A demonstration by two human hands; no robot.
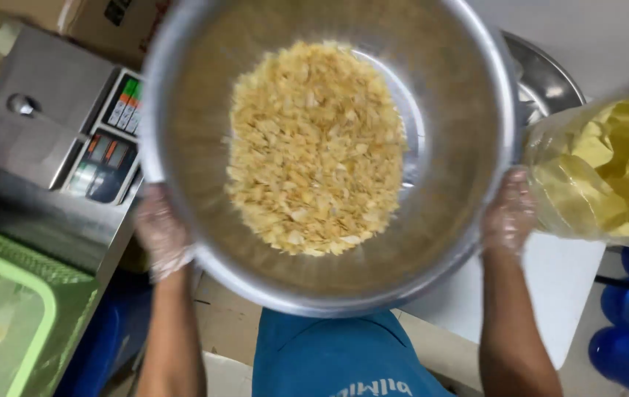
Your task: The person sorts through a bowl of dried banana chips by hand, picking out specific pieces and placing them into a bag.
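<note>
**Both hands gripping one steel bowl of chips**

Left hand: in a thin clear glove, fingers curled tight round the lower left rim of the big steel bowl. Closed on the rim, no gap visible.

Right hand: same kind of glove, clamped on the right rim, fingers wrapped under the edge. Also closed.

Bowl is held up in the air between the two hands, close to the camera and tilted toward it, filling most of the view. Not resting on anything I can see.

Contents: a heap of pale yellow broken chips, piled in the middle and low side of the bowl; upper wall bare metal.

Around it:
- Clear plastic bag of larger yellow chips, just beside the right hand, at the right edge of the white bench.
- Second steel bowl behind the held one, mostly hidden; contents can't tell.
- Weighing scale with steel platter and coloured keypad at left.
- Green crate at lower left.
</note>
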